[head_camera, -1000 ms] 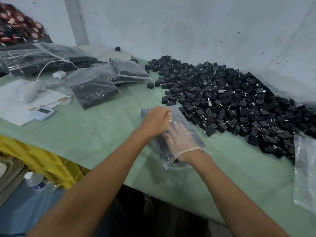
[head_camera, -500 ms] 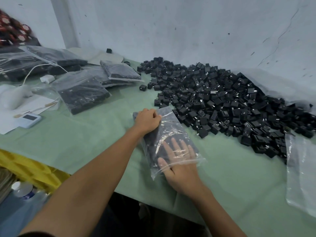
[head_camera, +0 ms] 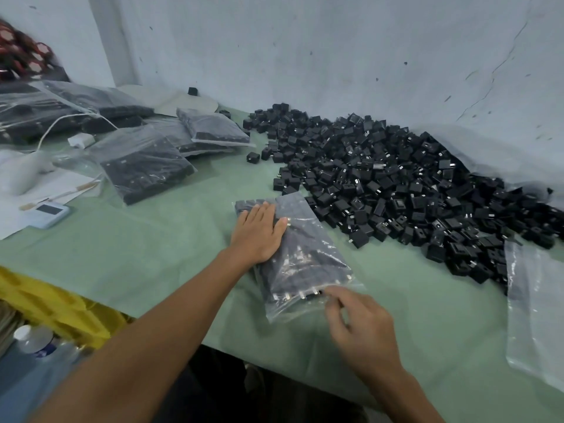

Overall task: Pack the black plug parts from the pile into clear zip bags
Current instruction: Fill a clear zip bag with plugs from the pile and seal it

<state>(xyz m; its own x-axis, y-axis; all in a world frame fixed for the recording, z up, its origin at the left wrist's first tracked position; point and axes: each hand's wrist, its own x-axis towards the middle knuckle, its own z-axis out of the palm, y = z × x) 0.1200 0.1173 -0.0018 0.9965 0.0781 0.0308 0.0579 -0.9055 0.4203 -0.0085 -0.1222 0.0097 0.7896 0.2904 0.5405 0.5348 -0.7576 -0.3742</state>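
Filled zip bag: long axis runs from left hand, straight fingers pressing far end, to right hand at mouth; its fingers half-curled, pinch unclear

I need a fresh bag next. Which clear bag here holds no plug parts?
The flat empty bag at the table's right edge, beside the loose pile. The bags at left and the filled bag under the left hand hold black parts.
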